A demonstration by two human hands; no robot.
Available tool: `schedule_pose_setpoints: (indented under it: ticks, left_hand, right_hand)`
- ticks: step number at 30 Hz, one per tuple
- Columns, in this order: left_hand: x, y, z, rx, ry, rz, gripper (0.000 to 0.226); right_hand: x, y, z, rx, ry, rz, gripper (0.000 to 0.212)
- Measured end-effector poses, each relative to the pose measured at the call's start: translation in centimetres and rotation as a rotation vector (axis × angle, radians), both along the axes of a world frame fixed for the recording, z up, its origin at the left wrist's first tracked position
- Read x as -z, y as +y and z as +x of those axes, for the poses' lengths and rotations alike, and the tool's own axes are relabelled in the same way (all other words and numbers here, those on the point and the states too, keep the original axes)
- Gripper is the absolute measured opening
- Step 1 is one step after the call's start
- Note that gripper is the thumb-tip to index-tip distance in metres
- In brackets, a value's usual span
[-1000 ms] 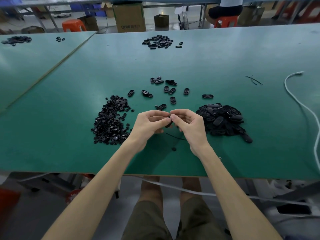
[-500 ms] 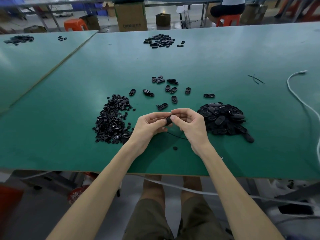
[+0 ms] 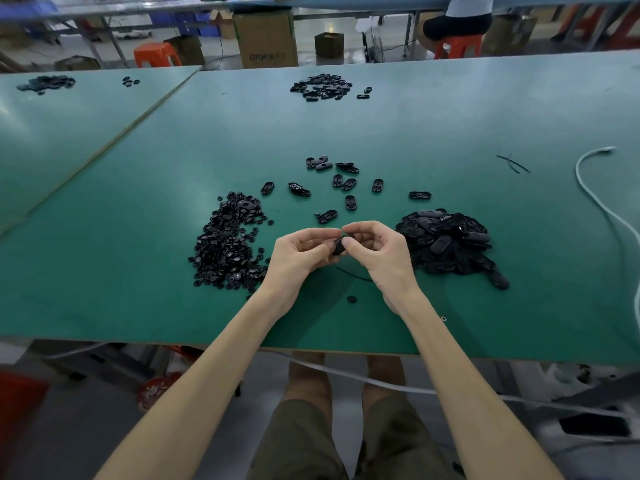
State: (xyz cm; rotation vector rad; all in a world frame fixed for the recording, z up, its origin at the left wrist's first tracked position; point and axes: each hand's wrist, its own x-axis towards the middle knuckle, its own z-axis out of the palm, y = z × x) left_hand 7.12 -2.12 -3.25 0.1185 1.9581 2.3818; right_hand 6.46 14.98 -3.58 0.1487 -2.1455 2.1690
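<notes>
Both hands meet over the green table [image 3: 450, 126], just above its near part. My left hand [image 3: 298, 254] and my right hand [image 3: 377, 254] pinch one small black oval plastic part [image 3: 338, 247] between thumbs and fingertips; most of it is hidden by the fingers. To the left lies a heap of small black round pieces [image 3: 228, 244]. To the right lies a heap of larger black oval shells [image 3: 446, 240]. Beyond the hands, several black oval pieces [image 3: 346, 183] lie scattered singly.
A single small black piece [image 3: 351, 299] and a thin black strand [image 3: 353, 274] lie under the hands. A white cable [image 3: 599, 202] curves along the right side. Another black heap [image 3: 322, 86] sits at the far edge. Boxes, stools and a seated person are behind the table.
The hands stay together on the black part; the fingers have shifted slightly around it. The view has tilted a little.
</notes>
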Motion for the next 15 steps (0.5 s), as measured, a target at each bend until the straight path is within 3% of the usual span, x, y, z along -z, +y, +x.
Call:
schedule_pose_setpoints:
  ticks: [15]
  left_hand:
    - [0.23,0.15,0.04,-0.010,0.056,-0.060,0.017]
  right_hand:
    - [-0.07,0.04,0.05,-0.017,-0.009,-0.005,0.011]
